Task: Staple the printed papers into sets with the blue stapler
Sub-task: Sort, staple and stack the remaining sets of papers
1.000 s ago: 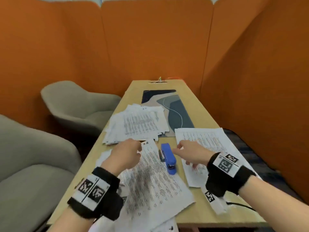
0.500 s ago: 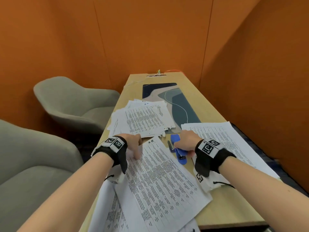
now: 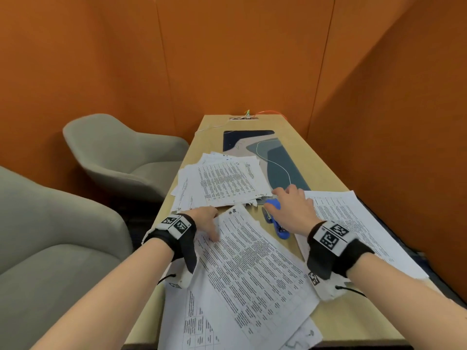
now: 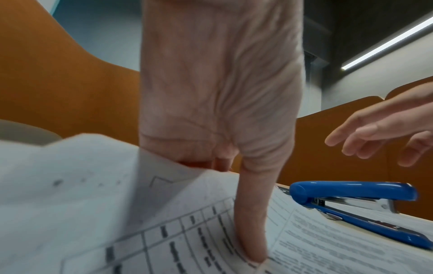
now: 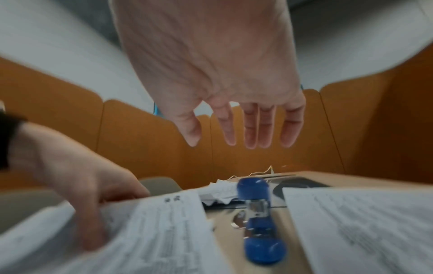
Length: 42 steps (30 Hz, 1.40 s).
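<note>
Your step here is the reach for the blue stapler (image 3: 274,218), which lies flat on the table (image 3: 353,322) in the gap between the near set of papers (image 3: 252,269) and the sheets to your right (image 3: 358,223). Your right hand (image 3: 293,210) hovers just above it, palm down, fingers spread and relaxed, holding nothing. Your left hand (image 3: 206,221) pinches the upper left edge of the near set, thumb pressed on top and the other fingers tucked beneath. The next move, as judged, calls for lowering the right hand to close round the stapler, then bringing its mouth to the held corner without letting the sheets slip apart.
</note>
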Each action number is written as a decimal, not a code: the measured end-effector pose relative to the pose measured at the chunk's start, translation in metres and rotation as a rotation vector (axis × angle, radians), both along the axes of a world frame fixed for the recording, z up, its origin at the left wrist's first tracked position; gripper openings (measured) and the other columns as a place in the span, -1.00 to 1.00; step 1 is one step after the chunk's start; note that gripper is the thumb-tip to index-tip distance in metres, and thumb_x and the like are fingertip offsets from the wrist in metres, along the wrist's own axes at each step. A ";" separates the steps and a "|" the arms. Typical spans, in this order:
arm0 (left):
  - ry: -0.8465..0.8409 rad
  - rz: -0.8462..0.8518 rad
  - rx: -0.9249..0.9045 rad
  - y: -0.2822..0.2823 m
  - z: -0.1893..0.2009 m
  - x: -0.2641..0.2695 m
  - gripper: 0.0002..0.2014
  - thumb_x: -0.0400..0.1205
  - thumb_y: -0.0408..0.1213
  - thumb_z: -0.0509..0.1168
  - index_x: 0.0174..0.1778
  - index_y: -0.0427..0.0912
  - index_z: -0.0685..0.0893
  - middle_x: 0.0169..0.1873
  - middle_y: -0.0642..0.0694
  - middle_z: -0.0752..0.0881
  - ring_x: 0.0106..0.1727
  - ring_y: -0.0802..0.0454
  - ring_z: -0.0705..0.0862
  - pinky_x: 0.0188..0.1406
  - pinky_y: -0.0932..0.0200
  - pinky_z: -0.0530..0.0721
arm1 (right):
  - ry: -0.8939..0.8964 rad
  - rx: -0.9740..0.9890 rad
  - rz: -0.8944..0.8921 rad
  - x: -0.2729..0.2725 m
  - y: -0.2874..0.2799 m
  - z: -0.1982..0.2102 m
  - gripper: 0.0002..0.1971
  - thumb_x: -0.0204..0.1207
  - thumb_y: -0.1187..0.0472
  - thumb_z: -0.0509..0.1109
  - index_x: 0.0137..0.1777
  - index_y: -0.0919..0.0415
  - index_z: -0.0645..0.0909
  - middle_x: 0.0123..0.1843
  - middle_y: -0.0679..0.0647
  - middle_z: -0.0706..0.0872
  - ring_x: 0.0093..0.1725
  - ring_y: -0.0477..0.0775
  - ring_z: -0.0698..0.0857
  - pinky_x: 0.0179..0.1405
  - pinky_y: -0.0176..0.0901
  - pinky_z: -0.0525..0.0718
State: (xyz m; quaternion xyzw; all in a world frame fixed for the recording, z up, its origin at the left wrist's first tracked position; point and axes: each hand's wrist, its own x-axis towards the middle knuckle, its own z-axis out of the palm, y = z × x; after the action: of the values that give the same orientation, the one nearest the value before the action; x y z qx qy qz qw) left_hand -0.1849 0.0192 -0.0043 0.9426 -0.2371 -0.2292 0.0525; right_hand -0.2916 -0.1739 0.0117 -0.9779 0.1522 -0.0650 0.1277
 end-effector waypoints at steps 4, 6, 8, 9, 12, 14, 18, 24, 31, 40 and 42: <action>-0.005 0.015 0.017 -0.002 0.003 -0.008 -0.43 0.50 -0.24 0.42 0.46 -0.15 0.47 0.37 -0.12 0.56 0.37 -0.14 0.53 0.30 0.05 0.54 | -0.060 0.078 0.040 -0.017 0.005 0.005 -0.61 0.66 -0.04 0.14 0.43 0.06 0.44 0.35 0.13 0.44 0.38 0.16 0.38 0.31 0.11 0.36; -0.027 -0.012 0.022 -0.004 0.008 -0.012 -0.45 0.54 -0.24 0.39 0.46 -0.16 0.46 0.37 -0.13 0.55 0.37 -0.12 0.53 0.22 0.11 0.52 | -0.058 0.089 0.060 -0.023 0.008 0.007 -0.65 0.67 0.01 0.15 0.39 0.05 0.49 0.34 0.11 0.46 0.37 0.14 0.38 0.29 0.10 0.36; -0.076 -0.068 0.008 -0.003 0.022 -0.014 -0.51 0.57 -0.23 0.38 0.42 -0.19 0.49 0.35 -0.15 0.58 0.34 -0.11 0.55 0.23 0.09 0.53 | -0.066 0.125 0.085 -0.027 0.007 0.008 -0.65 0.66 0.05 0.18 0.41 0.06 0.46 0.37 0.08 0.49 0.37 0.13 0.41 0.31 0.11 0.39; -0.106 -0.097 -0.014 -0.001 0.033 -0.015 -0.54 0.57 -0.24 0.37 0.40 -0.19 0.51 0.33 -0.14 0.59 0.32 -0.09 0.56 0.23 0.09 0.53 | -0.059 0.172 0.102 -0.029 0.006 0.009 -0.61 0.64 0.06 0.21 0.45 0.06 0.40 0.39 0.05 0.51 0.38 0.13 0.44 0.34 0.12 0.41; -0.202 -0.150 -0.173 0.003 0.081 -0.021 -0.61 0.59 -0.29 0.36 0.35 -0.12 0.56 0.23 -0.07 0.63 0.23 -0.04 0.58 0.10 0.17 0.50 | -0.040 0.496 0.125 -0.028 0.003 0.015 -0.47 0.57 0.13 0.34 0.50 0.09 0.26 0.31 -0.07 0.54 0.32 0.10 0.57 0.35 0.10 0.53; -0.263 -0.185 -0.352 0.003 0.114 -0.032 -0.69 0.60 -0.35 0.33 0.28 -0.13 0.62 0.12 -0.05 0.66 0.14 0.01 0.59 -0.03 0.24 0.48 | -0.098 0.747 0.097 -0.025 0.004 0.022 -0.56 0.54 0.24 0.38 0.37 0.14 0.34 0.23 0.00 0.65 0.15 0.08 0.69 0.20 0.07 0.66; -0.559 -0.202 -0.564 0.004 0.138 -0.044 -0.80 0.60 -0.31 0.35 0.14 -0.22 0.68 0.03 -0.08 0.72 0.15 -0.07 0.61 0.26 0.11 0.40 | -0.230 1.094 0.075 -0.017 0.002 0.044 -0.73 0.58 0.44 0.28 0.24 0.23 0.58 0.14 0.16 0.77 0.06 0.16 0.79 0.14 0.19 0.72; -0.902 0.349 -0.983 0.026 0.105 -0.032 -0.05 0.47 0.13 0.44 0.66 -0.06 0.05 0.61 -0.19 0.14 0.64 -0.14 0.12 0.59 -0.30 -0.09 | -0.376 1.404 0.080 -0.019 -0.009 0.070 -0.72 0.59 0.52 0.24 0.19 0.22 0.59 0.16 0.20 0.76 0.10 0.20 0.77 0.03 0.11 0.72; -0.384 0.453 -1.392 0.028 0.088 -0.026 -0.69 0.62 -0.23 0.36 0.26 -0.06 0.50 0.14 0.01 0.68 0.22 0.02 0.66 0.22 0.04 0.62 | -0.515 1.644 0.136 -0.006 0.008 0.081 -0.64 0.55 0.56 0.24 0.23 0.22 0.62 0.24 0.23 0.74 0.19 0.24 0.74 0.10 0.14 0.72; -0.578 0.494 -1.441 0.026 0.053 -0.053 -0.63 0.66 -0.28 0.25 0.35 -0.06 0.32 0.16 0.00 0.64 0.20 -0.02 0.64 0.22 -0.04 0.60 | -0.581 1.459 0.097 0.004 0.036 0.060 -0.50 0.39 0.31 0.52 0.35 0.24 0.56 0.17 0.16 0.78 0.17 0.21 0.76 0.11 0.17 0.72; -0.570 0.503 -1.457 0.026 0.054 -0.050 -0.64 0.65 -0.30 0.27 0.31 -0.04 0.33 0.08 0.06 0.63 0.18 -0.01 0.64 0.20 0.01 0.60 | -0.598 1.484 0.068 0.008 0.041 0.061 -0.44 0.33 0.26 0.52 0.36 0.27 0.52 0.17 0.19 0.77 0.18 0.25 0.75 0.12 0.22 0.71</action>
State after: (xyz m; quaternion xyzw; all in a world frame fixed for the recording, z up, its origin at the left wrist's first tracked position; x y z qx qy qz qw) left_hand -0.2346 0.0456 0.0498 0.7192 -0.1123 0.2491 0.6388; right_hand -0.2838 -0.1331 0.0722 -0.5833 0.0851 -0.2021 0.7821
